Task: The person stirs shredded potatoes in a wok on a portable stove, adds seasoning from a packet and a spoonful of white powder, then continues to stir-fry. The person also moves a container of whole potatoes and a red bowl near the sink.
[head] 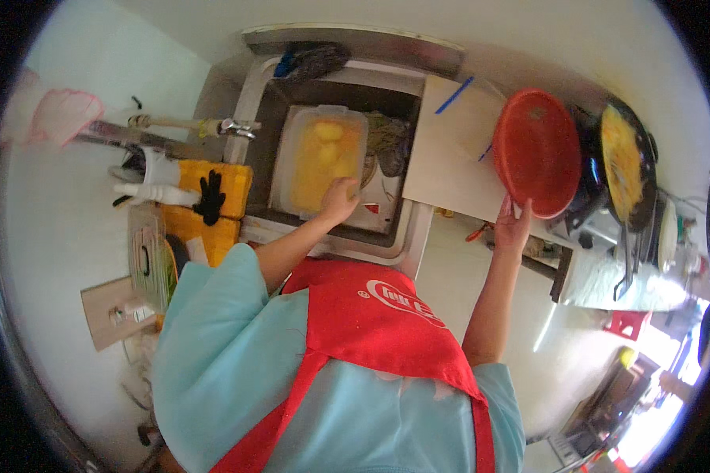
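My left hand (340, 201) is at the near right edge of a translucent plastic tub (284, 171), its fingers curled; whether it holds anything is unclear. Liquid and rounded yellow pieces (329, 131) fill the tub, which sits inside the sink (254, 230). To the right, my right hand (513, 227) grips the near rim of a red plastic basin (537, 151), tilted above a pale board (444, 148). Dark, indistinct items (387, 139) lie in the sink beside the tub.
A wok (627, 168) with yellow food stands on the stove at right. Left of the sink are a faucet (236, 128), yellow crates (231, 189) and a black glove (211, 198). A dark plastic bag (319, 62) rests behind the sink. Another person's arm (674, 385) shows far right.
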